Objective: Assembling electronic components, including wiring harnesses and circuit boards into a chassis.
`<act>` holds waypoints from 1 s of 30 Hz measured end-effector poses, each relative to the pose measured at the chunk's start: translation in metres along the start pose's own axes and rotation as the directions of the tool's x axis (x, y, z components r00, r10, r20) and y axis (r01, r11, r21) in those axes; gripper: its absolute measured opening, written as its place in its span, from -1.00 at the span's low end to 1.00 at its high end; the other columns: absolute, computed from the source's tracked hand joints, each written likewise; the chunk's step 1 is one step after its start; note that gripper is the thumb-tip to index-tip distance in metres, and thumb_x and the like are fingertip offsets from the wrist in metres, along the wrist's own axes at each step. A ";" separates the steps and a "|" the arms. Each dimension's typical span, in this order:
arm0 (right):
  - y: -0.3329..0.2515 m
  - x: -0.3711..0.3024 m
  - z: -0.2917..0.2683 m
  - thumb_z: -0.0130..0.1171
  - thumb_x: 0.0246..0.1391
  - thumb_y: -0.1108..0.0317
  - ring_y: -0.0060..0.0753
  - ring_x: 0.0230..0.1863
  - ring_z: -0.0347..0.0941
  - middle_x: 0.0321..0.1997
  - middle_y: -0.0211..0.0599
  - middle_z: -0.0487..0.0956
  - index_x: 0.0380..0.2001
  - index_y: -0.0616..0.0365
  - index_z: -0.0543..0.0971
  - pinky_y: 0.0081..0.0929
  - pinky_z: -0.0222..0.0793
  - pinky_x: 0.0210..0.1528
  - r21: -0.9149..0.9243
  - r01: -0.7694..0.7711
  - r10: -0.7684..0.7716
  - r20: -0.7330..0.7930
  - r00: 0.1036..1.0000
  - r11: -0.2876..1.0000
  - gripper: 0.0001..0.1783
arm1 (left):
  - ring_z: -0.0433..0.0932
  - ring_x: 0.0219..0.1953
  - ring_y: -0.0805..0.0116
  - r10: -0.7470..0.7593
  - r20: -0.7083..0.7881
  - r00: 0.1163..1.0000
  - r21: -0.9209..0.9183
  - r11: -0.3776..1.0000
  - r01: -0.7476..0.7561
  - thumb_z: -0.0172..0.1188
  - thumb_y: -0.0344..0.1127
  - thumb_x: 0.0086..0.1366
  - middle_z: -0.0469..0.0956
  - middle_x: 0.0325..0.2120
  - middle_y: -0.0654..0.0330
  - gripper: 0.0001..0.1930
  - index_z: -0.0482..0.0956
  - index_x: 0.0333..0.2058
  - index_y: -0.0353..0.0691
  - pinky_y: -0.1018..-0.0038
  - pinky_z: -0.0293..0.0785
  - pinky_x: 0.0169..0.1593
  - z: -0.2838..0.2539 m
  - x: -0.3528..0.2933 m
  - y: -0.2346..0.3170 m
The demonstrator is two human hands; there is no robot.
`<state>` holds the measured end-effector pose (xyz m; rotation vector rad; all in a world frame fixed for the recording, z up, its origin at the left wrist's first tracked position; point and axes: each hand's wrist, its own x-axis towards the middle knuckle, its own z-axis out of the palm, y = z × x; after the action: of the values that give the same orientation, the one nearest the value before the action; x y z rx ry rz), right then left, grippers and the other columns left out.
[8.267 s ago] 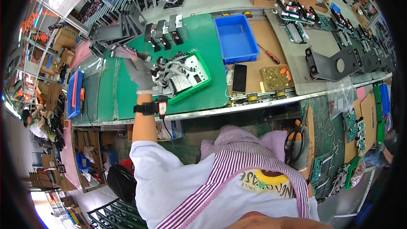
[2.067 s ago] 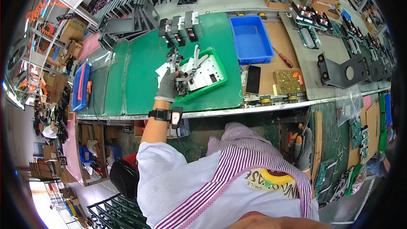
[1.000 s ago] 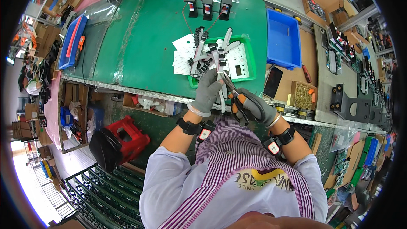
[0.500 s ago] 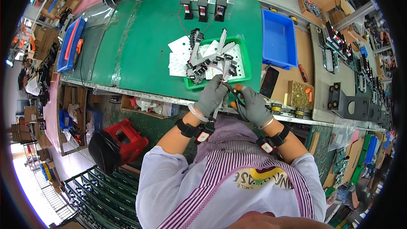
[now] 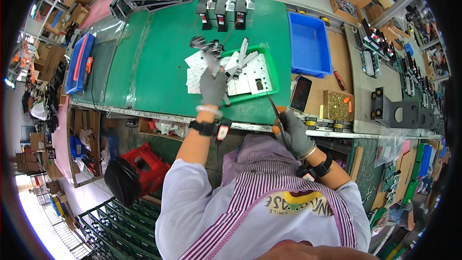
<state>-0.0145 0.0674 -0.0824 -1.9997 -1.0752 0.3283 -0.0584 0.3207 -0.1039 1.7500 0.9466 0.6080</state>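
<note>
My left hand (image 5: 213, 86), in a grey glove, is closed on a bundle of grey flat ribbon cables (image 5: 210, 58) with black connectors, blurred by motion. It is at the left side of a green tray (image 5: 275, 74), above white sheets (image 5: 193, 79). More ribbon cables (image 5: 234, 65) lie in the tray over white sheets with dark holes. My right hand (image 5: 294, 132), gloved with orange-brown fingertips, is closed around dark scissors (image 5: 280, 118) near the table's front edge. The scissors' tips point up toward the tray's near right corner.
Three black units (image 5: 221, 12) with white fins and twisted wires stand at the back. On the right are a blue bin (image 5: 308, 70), a phone (image 5: 301, 94), a red screwdriver (image 5: 340, 81) and a box of small brass-coloured parts (image 5: 338, 106). A red stool (image 5: 149, 163) stands below left.
My hands, together at the tray's near edge before, are now apart. The left has moved left and away with ribbon cables; the right has drawn slightly back with the scissors. The view has shifted slightly.
</note>
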 end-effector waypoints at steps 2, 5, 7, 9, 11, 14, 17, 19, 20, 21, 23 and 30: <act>0.003 -0.002 0.001 0.16 -0.12 0.01 -0.16 -0.53 0.41 -0.54 -0.22 0.42 -0.14 0.14 0.31 -0.37 0.30 -0.50 0.072 -0.108 0.105 0.041 0.994 0.992 -0.44 | 0.46 -0.33 -0.05 0.102 0.093 0.990 0.518 0.845 -0.136 0.01 -0.20 0.10 0.48 -0.41 -0.04 -0.74 0.42 -0.28 -0.23 0.18 0.39 -0.27 0.020 0.024 -0.004; -0.004 -0.003 -0.007 0.16 -0.12 0.04 -0.15 -0.51 0.42 -0.51 -0.22 0.45 -0.14 0.13 0.31 -0.37 0.32 -0.48 0.068 -0.144 0.142 0.033 0.989 0.987 -0.46 | 0.50 -0.26 0.06 0.064 0.253 0.965 0.758 0.607 -0.239 0.02 -0.17 0.11 0.48 -0.30 0.04 -0.72 0.43 -0.25 -0.19 0.22 0.43 -0.23 0.052 0.032 0.002; -0.005 -0.004 -0.012 0.16 -0.12 0.06 -0.15 -0.51 0.43 -0.51 -0.22 0.46 -0.14 0.13 0.31 -0.37 0.32 -0.47 0.073 -0.133 0.134 -0.010 0.991 0.988 -0.47 | 0.50 -0.23 0.11 -0.047 0.254 0.966 0.817 0.545 -0.189 0.02 -0.21 0.11 0.49 -0.27 0.09 -0.75 0.44 -0.26 -0.18 0.25 0.44 -0.20 0.063 0.032 0.007; -0.003 -0.009 -0.017 0.16 -0.12 0.08 -0.15 -0.51 0.43 -0.50 -0.22 0.47 -0.13 0.12 0.31 -0.36 0.33 -0.47 0.078 -0.128 0.133 -0.058 0.989 0.989 -0.48 | 0.51 -0.22 0.12 -0.054 0.310 0.949 0.833 0.498 -0.243 0.04 -0.22 0.10 0.50 -0.28 0.09 -0.76 0.44 -0.26 -0.18 0.27 0.45 -0.23 0.069 0.041 -0.003; 0.004 -0.015 -0.017 0.17 -0.13 0.13 -0.16 -0.50 0.44 -0.49 -0.22 0.47 -0.13 0.10 0.32 -0.36 0.33 -0.44 0.135 -0.189 0.201 -0.080 0.976 0.973 -0.50 | 0.51 -0.23 0.11 -0.054 0.341 0.939 0.831 0.485 -0.274 0.05 -0.26 0.08 0.52 -0.31 0.07 -0.77 0.45 -0.27 -0.18 0.29 0.46 -0.25 0.069 0.045 0.000; 0.011 -0.021 -0.019 0.17 -0.13 0.15 -0.18 -0.47 0.45 -0.48 -0.20 0.48 -0.13 0.09 0.32 -0.36 0.34 -0.42 0.097 -0.210 0.219 -0.087 0.972 0.973 -0.51 | 0.50 -0.19 0.10 -0.166 0.406 0.899 0.849 0.433 -0.303 0.09 -0.28 0.04 0.51 -0.26 0.04 -0.78 0.52 -0.31 -0.21 0.28 0.43 -0.17 0.062 0.051 0.003; 0.006 -0.020 -0.023 0.17 -0.13 0.15 -0.18 -0.47 0.45 -0.48 -0.19 0.47 -0.13 0.09 0.32 -0.36 0.33 -0.42 0.167 -0.248 0.264 -0.080 0.961 0.954 -0.52 | 0.49 -0.20 0.07 -0.198 0.437 0.877 0.834 0.454 -0.313 0.12 -0.18 0.01 0.51 -0.29 0.01 -0.71 0.54 -0.34 -0.23 0.29 0.42 -0.16 0.053 0.067 -0.006; 0.010 -0.019 -0.025 0.16 -0.12 0.15 -0.18 -0.47 0.45 -0.49 -0.20 0.47 -0.13 0.09 0.32 -0.36 0.33 -0.43 0.208 -0.242 0.266 -0.096 0.959 0.948 -0.52 | 0.49 -0.28 -0.01 -0.146 0.358 0.922 0.804 0.550 -0.225 0.12 -0.04 -0.02 0.51 -0.33 -0.02 -0.63 0.53 -0.36 -0.23 0.26 0.42 -0.22 0.044 0.077 0.007; 0.009 -0.020 -0.027 0.16 -0.12 0.15 -0.17 -0.47 0.45 -0.50 -0.20 0.46 -0.13 0.09 0.31 -0.36 0.32 -0.43 0.248 -0.234 0.265 -0.100 0.959 0.940 -0.52 | 0.50 -0.30 0.03 -0.075 0.363 0.929 0.751 0.613 -0.245 0.13 -0.06 -0.01 0.52 -0.37 -0.01 -0.62 0.51 -0.36 -0.27 0.24 0.42 -0.24 0.032 0.082 0.016; 0.008 -0.020 -0.028 0.16 -0.12 0.15 -0.17 -0.47 0.45 -0.50 -0.20 0.46 -0.13 0.09 0.31 -0.36 0.32 -0.43 0.254 -0.235 0.269 -0.109 0.957 0.938 -0.52 | 0.51 -0.31 0.08 -0.008 0.359 0.933 0.697 0.668 -0.263 0.14 -0.07 0.00 0.53 -0.41 0.01 -0.62 0.50 -0.35 -0.31 0.22 0.42 -0.26 0.018 0.085 0.024; 0.003 -0.014 -0.032 0.14 -0.10 0.15 -0.24 -0.51 0.43 -0.51 -0.23 0.45 -0.13 0.11 0.30 -0.38 0.31 -0.45 0.203 -0.260 0.277 -0.060 0.959 0.944 -0.53 | 0.52 -0.36 0.14 0.063 0.320 0.945 0.543 0.805 -0.237 0.13 -0.06 0.03 0.52 -0.46 0.02 -0.60 0.47 -0.38 -0.35 0.25 0.42 -0.31 -0.011 0.083 0.040; -0.040 0.020 -0.044 0.08 -0.03 0.28 -0.66 -0.63 0.22 -0.61 -0.41 0.30 -0.11 0.13 0.27 -0.62 0.17 -0.58 0.438 -0.267 0.235 0.128 0.964 0.858 -0.60 | 0.53 -0.48 0.25 0.176 0.548 0.818 -0.524 0.834 0.172 0.05 -0.27 0.16 0.47 -0.55 0.11 -0.77 0.38 -0.40 -0.38 0.39 0.50 -0.32 -0.043 0.025 0.087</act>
<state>-0.0007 0.0715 -0.0215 -1.7078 -0.6916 0.7252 -0.0497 0.3489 -0.0084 1.2723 0.2814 0.2662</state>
